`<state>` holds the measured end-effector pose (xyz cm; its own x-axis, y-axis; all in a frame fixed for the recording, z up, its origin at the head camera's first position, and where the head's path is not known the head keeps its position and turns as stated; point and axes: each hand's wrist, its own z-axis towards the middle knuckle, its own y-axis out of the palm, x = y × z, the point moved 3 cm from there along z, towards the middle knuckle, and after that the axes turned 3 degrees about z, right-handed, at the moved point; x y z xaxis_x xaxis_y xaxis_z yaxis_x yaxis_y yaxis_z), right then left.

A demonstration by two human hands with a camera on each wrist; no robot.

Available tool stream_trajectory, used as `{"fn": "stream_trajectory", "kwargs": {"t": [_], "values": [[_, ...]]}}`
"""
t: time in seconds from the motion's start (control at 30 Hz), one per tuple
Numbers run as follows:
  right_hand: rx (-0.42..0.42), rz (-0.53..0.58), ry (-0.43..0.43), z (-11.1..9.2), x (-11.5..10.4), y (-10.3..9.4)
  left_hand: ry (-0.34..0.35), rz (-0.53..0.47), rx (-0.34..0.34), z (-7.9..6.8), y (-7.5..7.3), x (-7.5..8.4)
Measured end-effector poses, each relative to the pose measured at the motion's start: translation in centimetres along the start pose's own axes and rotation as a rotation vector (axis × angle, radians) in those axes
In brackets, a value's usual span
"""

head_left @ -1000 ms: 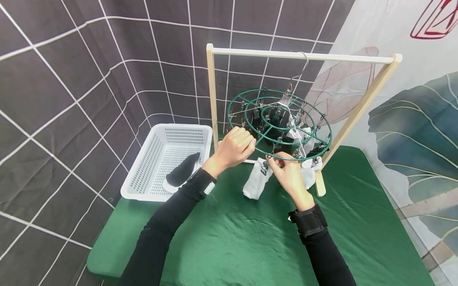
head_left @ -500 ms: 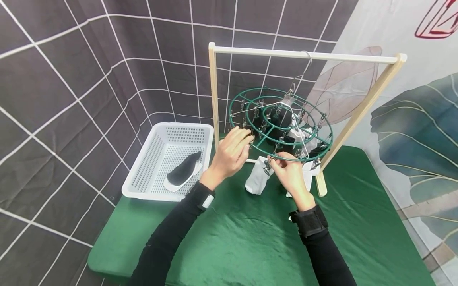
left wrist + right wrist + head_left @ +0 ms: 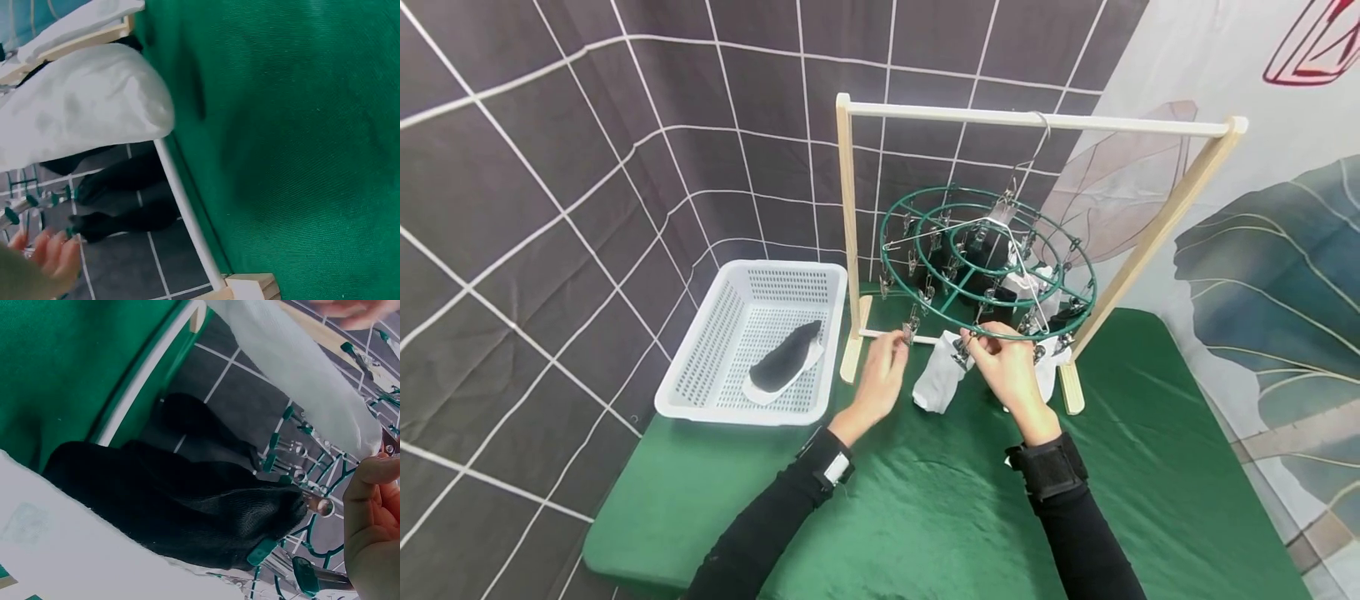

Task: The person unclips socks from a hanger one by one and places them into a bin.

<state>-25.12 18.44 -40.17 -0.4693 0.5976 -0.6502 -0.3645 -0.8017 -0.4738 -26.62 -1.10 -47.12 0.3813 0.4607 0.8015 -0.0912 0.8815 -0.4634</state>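
Observation:
At the front rim of a round green hanger (image 3: 951, 312), my right hand (image 3: 1011, 375) pinches the top of a white sock (image 3: 938, 383) that hangs down over the table. A metal clip (image 3: 959, 354) lies against that sock, just below the fingertips. In the right wrist view the thumb presses at the sock's (image 3: 312, 394) end. My left hand (image 3: 877, 383) is left of the sock, thumb and forefinger pinching another hanging clip (image 3: 912, 327), which tilts toward it. Several black socks (image 3: 181, 500) and more white ones hang from the hanger's clips.
The hanger hooks over the white bar (image 3: 955, 112) of a wooden stand. A white perforated basket (image 3: 673, 408), holding a dark grey and white sock (image 3: 786, 358), is at the left. Green cloth (image 3: 880, 517) covers the table; a grid-patterned curtain (image 3: 625, 333) hangs behind.
My left hand has come down from the hanger's front left rim to the hanging clip just below it. The right hand stays at the white sock's top.

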Motion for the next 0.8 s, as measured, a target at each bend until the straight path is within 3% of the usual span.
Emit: {"fn": "stream_trajectory", "kwargs": {"t": [0.07,0.13,0.33,0.5,0.8], "values": [[-0.005,0.001,0.004,0.0,0.0,0.0,-0.056,0.045,-0.165,0.2,1.2,-0.4],[-0.007,-0.002,0.008,-0.1,0.0,0.0,-0.078,0.031,-0.271,0.4,2.2,-0.6],[0.004,-0.016,0.009,-0.1,0.2,-0.2,-0.114,-0.132,-0.397,1.2,4.1,-0.4],[0.014,-0.03,0.005,-0.2,0.2,-0.1,-0.146,-0.204,-0.401,1.2,4.4,-0.2],[0.006,-0.039,0.016,-0.1,0.4,-0.3,-0.155,-0.345,-0.308,1.2,4.4,-0.6]]}}
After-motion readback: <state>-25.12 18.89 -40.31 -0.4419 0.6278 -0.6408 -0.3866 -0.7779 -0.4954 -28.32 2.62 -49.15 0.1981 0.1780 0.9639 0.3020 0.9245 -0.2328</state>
